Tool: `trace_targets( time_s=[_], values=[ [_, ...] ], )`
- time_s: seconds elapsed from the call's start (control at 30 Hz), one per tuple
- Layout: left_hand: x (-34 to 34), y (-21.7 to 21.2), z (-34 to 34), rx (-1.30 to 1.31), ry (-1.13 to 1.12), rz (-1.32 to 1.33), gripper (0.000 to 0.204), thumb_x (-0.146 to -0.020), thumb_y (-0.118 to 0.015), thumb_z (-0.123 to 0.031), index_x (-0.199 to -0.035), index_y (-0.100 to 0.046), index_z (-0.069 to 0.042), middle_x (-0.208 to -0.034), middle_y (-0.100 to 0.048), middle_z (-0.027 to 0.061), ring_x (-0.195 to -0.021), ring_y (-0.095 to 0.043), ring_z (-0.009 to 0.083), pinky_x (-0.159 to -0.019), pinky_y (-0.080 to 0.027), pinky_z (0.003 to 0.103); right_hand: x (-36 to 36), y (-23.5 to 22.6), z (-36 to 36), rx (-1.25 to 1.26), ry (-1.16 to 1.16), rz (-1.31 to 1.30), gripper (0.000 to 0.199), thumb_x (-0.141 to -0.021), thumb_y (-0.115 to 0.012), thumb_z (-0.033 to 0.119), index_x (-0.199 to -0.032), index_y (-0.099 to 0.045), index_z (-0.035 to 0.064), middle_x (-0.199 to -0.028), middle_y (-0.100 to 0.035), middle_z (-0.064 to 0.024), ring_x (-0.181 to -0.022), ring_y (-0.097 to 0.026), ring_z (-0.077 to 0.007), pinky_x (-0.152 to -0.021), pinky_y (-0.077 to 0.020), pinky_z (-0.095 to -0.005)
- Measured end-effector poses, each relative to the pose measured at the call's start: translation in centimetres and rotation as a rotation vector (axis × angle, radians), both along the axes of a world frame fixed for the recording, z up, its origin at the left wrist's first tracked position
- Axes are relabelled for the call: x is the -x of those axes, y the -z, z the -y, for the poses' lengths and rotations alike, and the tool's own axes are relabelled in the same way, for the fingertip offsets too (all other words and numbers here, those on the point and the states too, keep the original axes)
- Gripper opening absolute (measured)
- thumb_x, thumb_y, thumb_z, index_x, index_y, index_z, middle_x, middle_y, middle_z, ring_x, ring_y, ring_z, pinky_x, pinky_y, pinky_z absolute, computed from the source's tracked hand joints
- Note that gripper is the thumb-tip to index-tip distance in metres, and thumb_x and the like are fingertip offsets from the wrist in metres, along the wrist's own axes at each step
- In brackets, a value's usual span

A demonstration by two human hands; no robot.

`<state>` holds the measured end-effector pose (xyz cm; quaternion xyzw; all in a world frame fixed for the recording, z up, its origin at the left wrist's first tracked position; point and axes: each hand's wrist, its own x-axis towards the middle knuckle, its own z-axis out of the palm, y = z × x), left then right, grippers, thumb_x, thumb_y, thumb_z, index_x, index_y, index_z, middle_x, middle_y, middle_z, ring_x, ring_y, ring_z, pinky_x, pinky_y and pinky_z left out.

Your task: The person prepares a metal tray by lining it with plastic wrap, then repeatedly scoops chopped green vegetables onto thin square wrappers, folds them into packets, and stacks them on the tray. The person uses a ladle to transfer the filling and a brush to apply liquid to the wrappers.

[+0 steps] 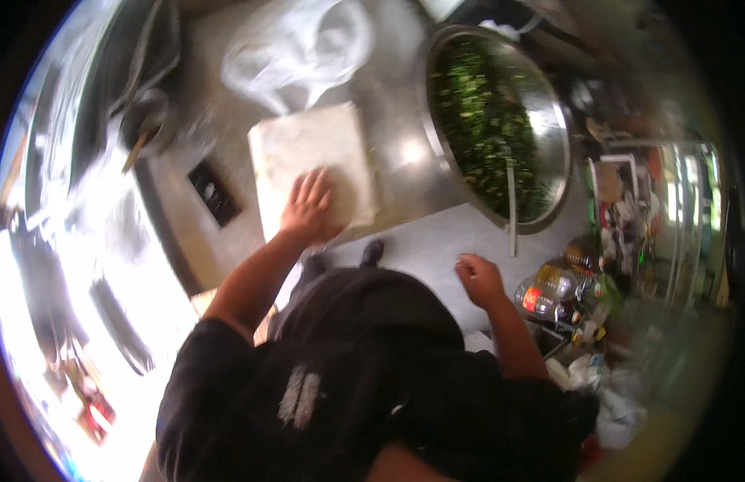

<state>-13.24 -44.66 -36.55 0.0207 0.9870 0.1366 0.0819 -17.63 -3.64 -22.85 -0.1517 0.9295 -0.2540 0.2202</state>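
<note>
My left hand (310, 207) lies flat, fingers stretched out, on the lower right part of a stack of pale square sheets (296, 145). The stack rests on a metal worktop (400, 189) near its front edge; what the sheets are made of I cannot tell. My right hand (479, 281) hangs apart from the worktop with its fingers curled in. Whether anything is inside it is hidden. A large steel bowl (559, 136) of chopped greens (489, 120) stands to the right. The pale handle of a utensil (512, 209) crosses the bowl's near rim.
Behind the stack lies a crumpled clear plastic bag (300, 52). A flat dark rectangular object (214, 193) is on the left of the worktop. Plastic bottles (549, 291) and white bags (617, 414) crowd the lower right. Grey floor (420, 245) shows in front of the worktop.
</note>
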Motion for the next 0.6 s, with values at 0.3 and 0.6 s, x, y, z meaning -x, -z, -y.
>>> trace_targets(
  time_s=[0.3,0.6],
  values=[
    [0.3,-2.2,-3.0,0.167,-0.042,0.097,0.11,-0.078,-0.076,-0.057,-0.158,-0.027,0.0,-0.168,-0.019,0.0233,-0.157,-0.015,0.039,-0.127,-0.015,0.053,0.3,4.4,-11.4,0.058,-0.034,-0.079,0.034,-0.089,-0.067,0.019,-0.12,-0.07,0.0062,-0.121,-0.069,-0.018,-0.117,-0.063,-0.0342,-0.102,-0.0504,-0.0415],
    [0.0,-1.8,-15.4,0.255,-0.38,0.333,0.088,-0.085,-0.074,-0.029,-0.155,-0.031,0.003,-0.166,-0.025,0.0228,-0.155,-0.024,0.0365,-0.126,-0.028,0.044,-1.0,8.9,-35.0,-0.016,0.325,0.098,0.043,-0.098,-0.062,0.04,-0.124,-0.068,0.0062,-0.107,-0.076,-0.0171,-0.102,-0.071,-0.0368,-0.092,-0.0546,-0.0457]
  ],
)
